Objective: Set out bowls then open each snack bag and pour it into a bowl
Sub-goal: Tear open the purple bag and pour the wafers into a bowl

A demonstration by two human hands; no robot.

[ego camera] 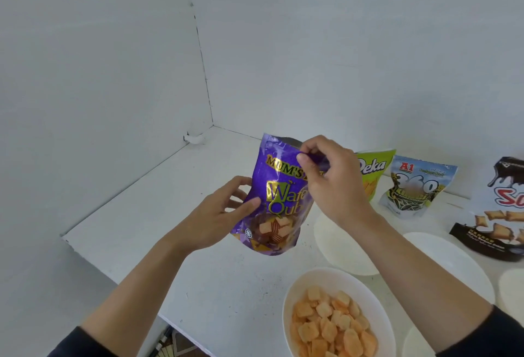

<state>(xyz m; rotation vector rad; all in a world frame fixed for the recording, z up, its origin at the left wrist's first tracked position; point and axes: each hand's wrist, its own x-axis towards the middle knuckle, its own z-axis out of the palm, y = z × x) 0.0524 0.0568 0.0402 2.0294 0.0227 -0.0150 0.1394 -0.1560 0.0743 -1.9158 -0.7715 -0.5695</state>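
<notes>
Centrally, a purple bag (pixel 273 197) reading "MUM'S" and "Wafer Qub…" is held upright above the white table (pixel 198 243). The left hand (pixel 224 212) grips its left side, thumb on the front. The right hand (pixel 331 183) pinches the top edge between thumb and forefinger. At lower right, a white bowl (pixel 334 271) holds pale orange snack pieces (pixel 329 325). Two further bowls (pixel 343 251) (pixel 453 263) show bare white interiors. At right stand a green bag (pixel 374 169) marked "Deka" and a bag (pixel 419 186) marked "A1" and "360".

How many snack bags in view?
4: purple foil wafer bag, gripped by left hand and pinched at the top by right hand; green bag, blue-white bag and black-white bag standing at right. More may be out of frame.
</notes>
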